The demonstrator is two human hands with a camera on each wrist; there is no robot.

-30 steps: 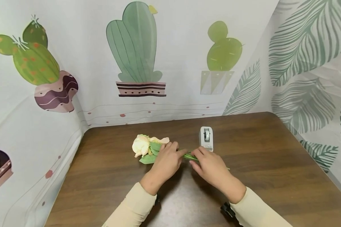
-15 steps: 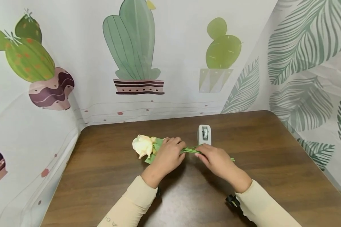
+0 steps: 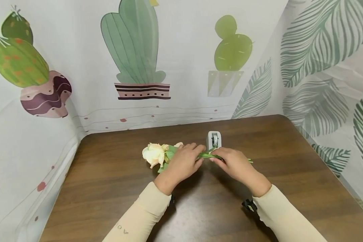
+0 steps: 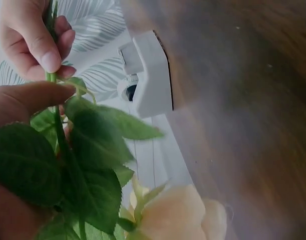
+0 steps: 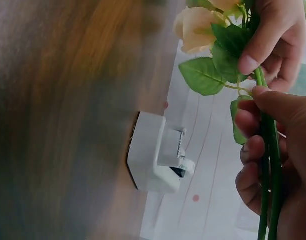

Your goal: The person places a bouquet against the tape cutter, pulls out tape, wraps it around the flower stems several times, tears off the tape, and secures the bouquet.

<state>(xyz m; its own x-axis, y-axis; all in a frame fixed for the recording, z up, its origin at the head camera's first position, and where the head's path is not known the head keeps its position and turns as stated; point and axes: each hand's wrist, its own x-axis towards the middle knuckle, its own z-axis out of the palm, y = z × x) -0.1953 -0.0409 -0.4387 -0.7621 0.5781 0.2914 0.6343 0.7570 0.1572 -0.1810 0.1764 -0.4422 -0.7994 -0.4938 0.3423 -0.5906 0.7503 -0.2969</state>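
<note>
Cream roses [image 3: 154, 155] with green leaves and long stems lie sideways across both hands, blooms to the left. My left hand [image 3: 185, 162] grips the stems just below the blooms, its back hiding part of the leaves [image 4: 95, 150]. Further down the bundle, my right hand [image 3: 236, 165] curls its fingers and thumb round the stems [image 5: 269, 170]. The stem ends [image 3: 250, 161] stick out past the right hand. In the right wrist view the two thumbs are close together along the stems.
A white tape dispenser [image 3: 214, 139] stands on the brown wooden table [image 3: 109, 188] just behind the hands. A white cloth printed with cacti and leaves [image 3: 187, 50] hangs round the back and sides of the table.
The right hand has slid right and upward along the stems, and the left hand has shifted slightly right with the blooms. More of the stem ends shows. The head view has shifted a little.
</note>
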